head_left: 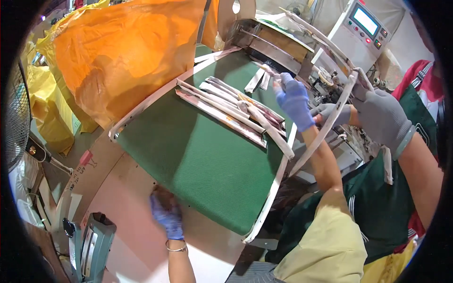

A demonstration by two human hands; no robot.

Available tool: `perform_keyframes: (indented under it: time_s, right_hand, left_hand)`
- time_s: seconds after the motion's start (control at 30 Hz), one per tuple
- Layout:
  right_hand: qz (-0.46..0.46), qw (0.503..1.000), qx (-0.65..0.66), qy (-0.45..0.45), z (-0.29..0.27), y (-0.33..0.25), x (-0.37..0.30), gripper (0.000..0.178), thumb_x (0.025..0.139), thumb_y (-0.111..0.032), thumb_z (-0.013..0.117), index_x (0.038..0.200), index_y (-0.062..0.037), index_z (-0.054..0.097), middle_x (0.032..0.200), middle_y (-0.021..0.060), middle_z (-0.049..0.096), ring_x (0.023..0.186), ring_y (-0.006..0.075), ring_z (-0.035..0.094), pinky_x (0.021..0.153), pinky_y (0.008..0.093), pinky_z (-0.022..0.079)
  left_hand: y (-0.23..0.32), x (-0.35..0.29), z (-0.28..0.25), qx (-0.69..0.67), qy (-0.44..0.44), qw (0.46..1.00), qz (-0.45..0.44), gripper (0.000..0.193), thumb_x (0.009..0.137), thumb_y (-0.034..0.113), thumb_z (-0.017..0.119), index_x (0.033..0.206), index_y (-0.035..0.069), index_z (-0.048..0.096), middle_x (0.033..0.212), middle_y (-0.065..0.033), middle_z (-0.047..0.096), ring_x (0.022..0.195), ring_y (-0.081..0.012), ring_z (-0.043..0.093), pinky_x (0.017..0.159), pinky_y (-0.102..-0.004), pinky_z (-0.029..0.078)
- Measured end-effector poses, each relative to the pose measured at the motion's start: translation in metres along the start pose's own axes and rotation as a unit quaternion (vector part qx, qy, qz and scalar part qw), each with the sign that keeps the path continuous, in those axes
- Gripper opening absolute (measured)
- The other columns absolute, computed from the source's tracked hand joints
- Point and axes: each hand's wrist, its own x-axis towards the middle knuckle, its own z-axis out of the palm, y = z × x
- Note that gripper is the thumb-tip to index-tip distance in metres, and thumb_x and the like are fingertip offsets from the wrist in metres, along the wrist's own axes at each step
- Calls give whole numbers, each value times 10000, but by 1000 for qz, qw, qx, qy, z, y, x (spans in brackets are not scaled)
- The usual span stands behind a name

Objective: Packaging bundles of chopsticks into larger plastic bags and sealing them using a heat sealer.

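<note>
My left hand (167, 214), in a purple glove with a bracelet at the wrist, rests low over the pale tabletop beside the green belt's near edge. Its shaded fingers look loosely bent with nothing visible in them. Across the green conveyor belt (203, 165), my right hand (295, 101), also purple-gloved, reaches up with its fingers stretched out. Its fingertips come close to short white strips (257, 79) at the belt's far end; contact is unclear. Several long, narrow white folded strips (222, 113) lie side by side on the belt, left of my right hand.
A co-worker's grey-gloved hand (382, 111) grips a long white strip (325, 127) at the right. Beyond stands a machine with a control panel (365, 23). An orange sheet (127, 52) hangs at the left. A grey-green tool (96, 245) and a fan (16, 118) are nearby.
</note>
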Motion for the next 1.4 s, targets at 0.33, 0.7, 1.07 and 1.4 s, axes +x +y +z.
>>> perform_keyframes:
  time_s: [0.33, 0.7, 1.07, 1.4]
  right_hand:
    - [-323, 857, 349, -199, -102, -140, -86, 101, 746, -110, 607, 822, -66, 557, 626, 74, 494, 536, 241, 527, 460, 329, 433]
    - [-139, 957, -116, -227, 186, 12, 115, 331, 691, -149, 566, 1011, -66, 556, 1012, 206, 552, 908, 365, 568, 785, 404, 472]
    - [-147, 927, -129, -319, 256, -55, 185, 389, 732, -257, 602, 1112, -172, 582, 1163, 118, 550, 1048, 272, 546, 862, 369, 453]
    - [-173, 939, -54, -291, 100, -90, 91, 308, 792, -354, 545, 781, -76, 678, 792, 160, 651, 737, 289, 641, 585, 391, 495]
  left_hand:
    - [201, 40, -62, -614, 49, 768, -173, 846, 799, 244, 594, 1407, 135, 16, 983, -124, 528, 757, -180, 562, 692, -326, 474]
    - [182, 99, 7, -580, -109, 776, -220, 685, 807, -35, 458, 1359, 111, 79, 770, -85, 556, 504, -98, 506, 455, -218, 444]
    - [184, 90, -1, -489, -148, 834, -210, 793, 792, -15, 483, 1380, 96, -37, 747, -62, 547, 526, -94, 513, 494, -238, 457]
    - [180, 100, 0, -514, -86, 822, -232, 756, 806, -24, 452, 1386, 144, -2, 792, -108, 565, 492, -104, 499, 446, -224, 441]
